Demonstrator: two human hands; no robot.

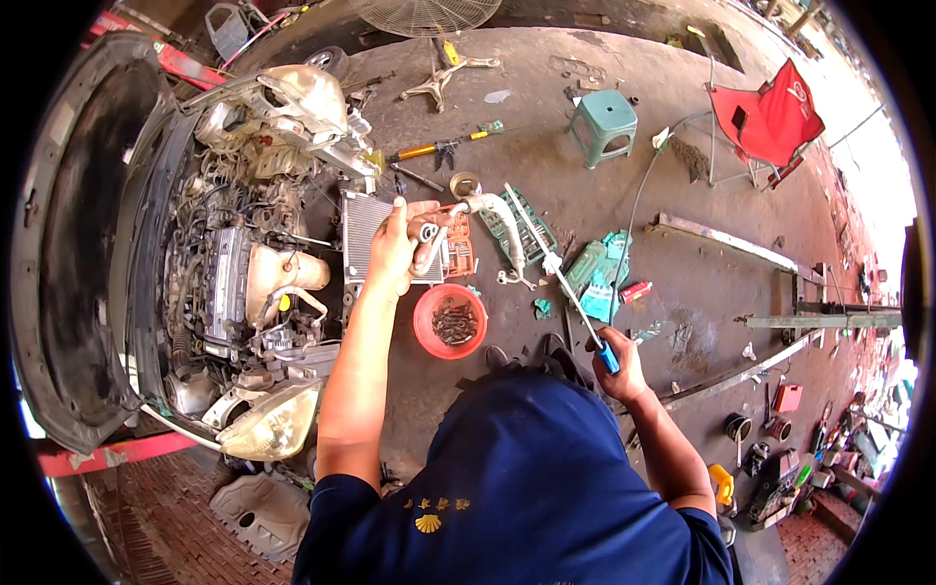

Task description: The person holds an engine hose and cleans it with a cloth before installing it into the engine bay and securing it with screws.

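My left hand (405, 244) is raised near the middle of the view, fingers wrapped round the end of a bent metal pipe (505, 226), which has a pale, thicker middle section. My right hand (619, 370) grips the blue handle (606, 356) of a long thin rod tool (580, 302), whose rod slants up across the pipe. Beyond the pipe lie a radiator (366, 234), an orange socket case (459, 255) and a green tool case (531, 222). A red basin (423, 317) of small metal parts sits below my left hand.
An open car engine bay (224, 283) fills the left side, beside its raised hood (73, 244). A green stool (604, 115), red folding chair (765, 112) and fan (419, 12) stand beyond. Long metal beams (731, 244) lie at the right, with teal gloves (604, 292) and several tools about.
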